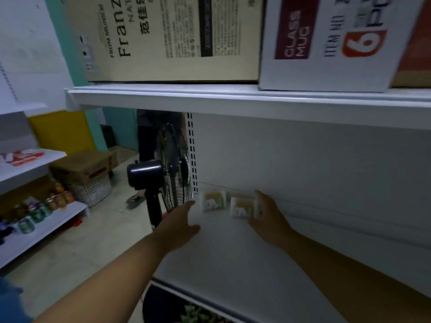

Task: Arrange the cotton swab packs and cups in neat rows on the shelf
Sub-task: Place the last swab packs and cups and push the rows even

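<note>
Blur smears labels: right hand (268,214) fingers seemingly clasp right pack (241,207), left hand (180,221) fingers straight beside left pack (213,200).

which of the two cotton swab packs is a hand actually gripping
The right pack: the right hand curls round its right end. The left pack lies ungripped, with the open left hand just beside it.

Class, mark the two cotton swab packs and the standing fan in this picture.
left cotton swab pack (213,201): head view, middle of its front face
right cotton swab pack (242,207): head view, its front face
standing fan (144,174): head view, dark motor housing
</note>
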Demonstrator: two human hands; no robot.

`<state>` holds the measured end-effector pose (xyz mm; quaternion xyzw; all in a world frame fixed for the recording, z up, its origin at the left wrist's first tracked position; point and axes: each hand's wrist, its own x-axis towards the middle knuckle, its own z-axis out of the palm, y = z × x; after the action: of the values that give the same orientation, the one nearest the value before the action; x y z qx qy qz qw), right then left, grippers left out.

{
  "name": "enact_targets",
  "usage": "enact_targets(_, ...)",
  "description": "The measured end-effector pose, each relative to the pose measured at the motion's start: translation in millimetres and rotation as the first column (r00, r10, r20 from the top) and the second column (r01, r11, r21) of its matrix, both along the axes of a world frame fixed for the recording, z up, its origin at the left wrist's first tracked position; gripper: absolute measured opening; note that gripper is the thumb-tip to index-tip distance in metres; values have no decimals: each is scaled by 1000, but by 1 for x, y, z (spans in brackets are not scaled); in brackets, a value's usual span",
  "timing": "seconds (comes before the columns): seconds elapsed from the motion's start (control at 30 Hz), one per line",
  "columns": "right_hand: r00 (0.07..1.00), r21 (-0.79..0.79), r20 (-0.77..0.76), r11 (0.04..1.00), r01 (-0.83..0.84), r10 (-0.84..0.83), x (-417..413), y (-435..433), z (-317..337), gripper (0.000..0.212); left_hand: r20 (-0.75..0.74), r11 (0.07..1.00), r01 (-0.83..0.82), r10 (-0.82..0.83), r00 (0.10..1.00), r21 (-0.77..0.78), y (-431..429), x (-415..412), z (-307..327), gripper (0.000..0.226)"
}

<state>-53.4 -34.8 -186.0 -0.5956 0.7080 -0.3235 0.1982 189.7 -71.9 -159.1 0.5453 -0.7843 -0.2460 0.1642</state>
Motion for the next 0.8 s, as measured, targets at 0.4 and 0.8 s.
enact_targets(0.4,837,16,333,890,455,-434,35,19,6,34,-156,978,192,-203,967,-83,-84,-24,-16,62)
enact_targets(0.8,127,192,926,734,652,-355,55,147,34,20,-656,637,697,-377,654,328,-23,-77,19,47)
